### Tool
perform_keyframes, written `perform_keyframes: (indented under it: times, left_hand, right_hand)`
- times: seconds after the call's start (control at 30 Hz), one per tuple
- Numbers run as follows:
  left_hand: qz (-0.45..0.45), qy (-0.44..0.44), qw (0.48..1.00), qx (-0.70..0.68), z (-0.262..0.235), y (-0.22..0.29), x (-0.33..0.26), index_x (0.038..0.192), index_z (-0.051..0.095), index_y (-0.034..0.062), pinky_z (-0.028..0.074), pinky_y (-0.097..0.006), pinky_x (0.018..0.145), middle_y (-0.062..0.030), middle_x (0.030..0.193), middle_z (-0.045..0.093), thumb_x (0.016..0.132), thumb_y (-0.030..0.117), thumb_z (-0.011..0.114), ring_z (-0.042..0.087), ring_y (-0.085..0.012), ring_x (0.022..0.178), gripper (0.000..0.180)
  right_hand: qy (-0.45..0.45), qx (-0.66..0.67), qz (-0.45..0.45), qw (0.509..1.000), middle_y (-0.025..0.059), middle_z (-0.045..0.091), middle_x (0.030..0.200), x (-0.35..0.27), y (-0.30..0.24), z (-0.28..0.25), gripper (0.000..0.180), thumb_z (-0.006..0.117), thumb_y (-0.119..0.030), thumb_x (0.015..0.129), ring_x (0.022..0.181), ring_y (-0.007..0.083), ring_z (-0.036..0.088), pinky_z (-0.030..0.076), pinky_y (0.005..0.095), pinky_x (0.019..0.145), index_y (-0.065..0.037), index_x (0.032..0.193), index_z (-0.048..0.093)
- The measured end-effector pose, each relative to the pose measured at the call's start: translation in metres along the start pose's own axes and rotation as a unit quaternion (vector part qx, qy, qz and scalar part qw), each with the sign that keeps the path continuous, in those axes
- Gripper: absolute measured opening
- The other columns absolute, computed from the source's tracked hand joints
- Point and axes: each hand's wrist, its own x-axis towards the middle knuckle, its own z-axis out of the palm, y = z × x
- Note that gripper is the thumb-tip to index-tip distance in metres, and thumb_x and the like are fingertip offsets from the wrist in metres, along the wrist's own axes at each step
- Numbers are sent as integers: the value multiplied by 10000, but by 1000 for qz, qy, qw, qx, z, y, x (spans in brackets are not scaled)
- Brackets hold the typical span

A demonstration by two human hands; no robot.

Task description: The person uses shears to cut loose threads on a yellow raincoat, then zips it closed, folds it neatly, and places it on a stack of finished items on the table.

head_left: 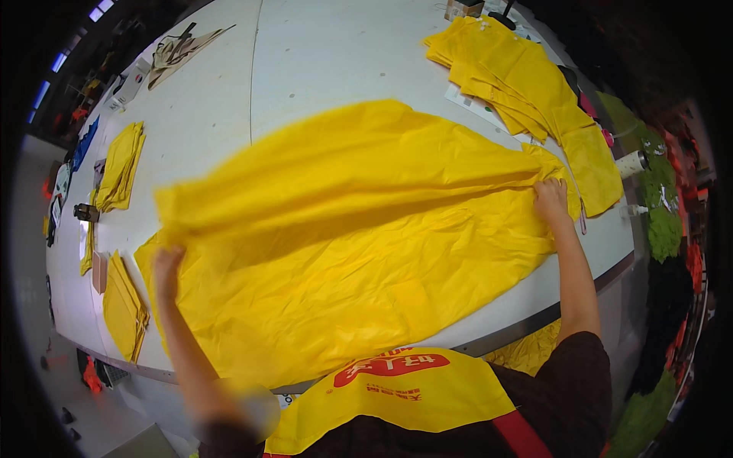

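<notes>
Spreading across the table: I see a large yellow sheet [359, 252] of thin, slick fabric, creased all over, covering the near middle of the white table [321, 53] and drooping over its near edge.
Fold: the far half of the sheet is lifted into a long ridge running from left to right — blurred on the left, sharper toward the right.
Left hand: my left hand [166, 267] is at the sheet's left end, fingers curled onto the cloth; it is blurred, so I cannot tell how tight the hold is.
Right hand: my right hand [551, 197] presses at the sheet's right end, where the cloth bunches into narrow pleats; fingers look bent down onto the fabric, thumb hidden.
Stack, far right: a pile of folded yellow pieces [511, 72] fans out flat, touching the sheet's right tip; it lies partly on a white paper [477, 105].
Stacks, left: one small yellow bundle [121, 168] sits near the left rim, another yellow bundle [124, 309] near the front-left corner, both well apart from the big sheet.
Far left corner: a beige cut piece [179, 52] lies flat.
Beyond the right rim: green cloth [663, 206] heaped beside the table.
Nearest me: a yellow apron [397, 397] with red print over a dark top.
</notes>
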Motion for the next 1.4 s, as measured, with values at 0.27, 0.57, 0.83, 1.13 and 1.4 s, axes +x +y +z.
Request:
perform_keyframes:
  times: [0.27,0.57,0.83,1.13,1.4]
  left_hand:
    - [-65,180,948,-256,66,18,-31,798,559,90,321,-197,540,66,682,450,873,160,584,388,-26,613,105]
    - [-177,53,960,-211,68,-64,-62,1214,524,37,422,-221,669,-38,881,581,866,446,511,538,-112,774,537]
    - [-307,-12,943,-132,61,-17,16,716,518,91,215,-227,426,59,575,373,808,455,591,283,-56,483,383]
    - [-173,94,966,169,83,-63,37,986,602,3,439,-331,580,-82,718,621,721,349,724,577,-186,638,452]
    - [-33,-67,969,236,43,-22,98,1382,255,88,224,-426,1063,-137,1351,381,567,313,711,299,-324,1288,961]
  right_hand:
    - [79,256,-232,935,140,450,1313,55,-177,-56,528,530,-394,843,1223,338,393,250,555,981,-91,1270,463]
    - [-155,132,-108,973,138,394,1348,101,-234,-75,547,510,-419,826,1272,321,320,248,555,995,-59,1236,471]
    - [65,206,-141,966,150,584,1090,182,-263,-69,330,558,-161,753,1023,327,534,445,404,843,-90,1075,543]
    - [-48,287,-73,954,174,504,1230,220,-265,-65,744,706,-335,705,1158,317,465,394,377,944,-93,1319,363]
    - [-209,445,-91,866,198,457,1267,256,-242,-43,687,619,-158,669,1143,252,467,375,305,933,-8,1296,383]
